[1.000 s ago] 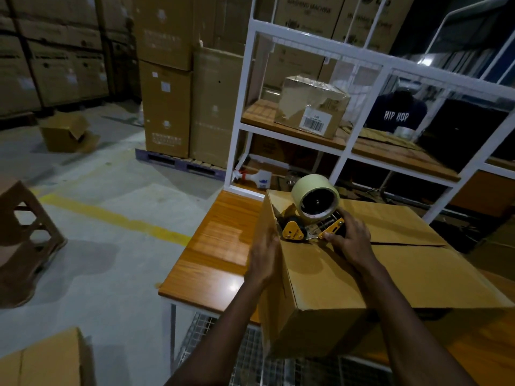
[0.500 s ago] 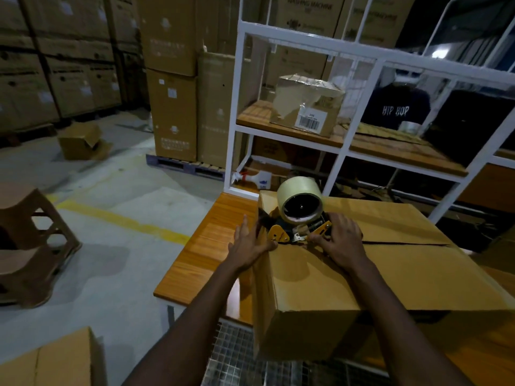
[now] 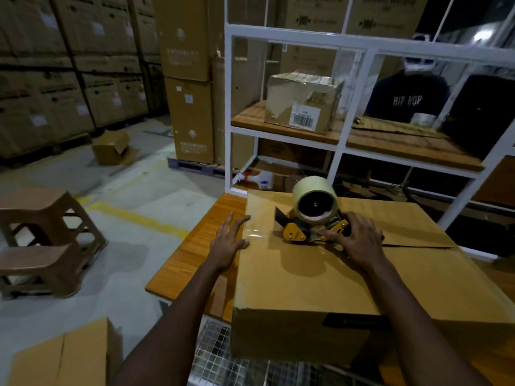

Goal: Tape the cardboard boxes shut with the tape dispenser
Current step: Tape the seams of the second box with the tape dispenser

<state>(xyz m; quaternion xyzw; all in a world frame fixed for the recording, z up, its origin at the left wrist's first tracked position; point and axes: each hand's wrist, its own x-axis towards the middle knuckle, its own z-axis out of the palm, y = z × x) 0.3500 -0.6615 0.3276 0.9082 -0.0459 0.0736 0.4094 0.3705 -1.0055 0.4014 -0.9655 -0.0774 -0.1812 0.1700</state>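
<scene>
A large cardboard box lies on the wooden table, its top flaps closed with the seam running left to right. The tape dispenser, yellow and black with a pale tape roll, stands on the box top near the left end of the seam. My right hand grips the dispenser's handle from the right. My left hand rests with straight fingers on the box's upper left edge, over a shiny strip of tape laid from the edge to the dispenser.
A white metal shelf frame stands behind the table with a taped box on it. A person in a dark shirt is behind the shelf. Brown plastic stools stand at left; another box sits low left.
The dispenser has moved right along the seam, away from the left edge, leaving tape behind it. My left hand moved up from the box's side to its top edge.
</scene>
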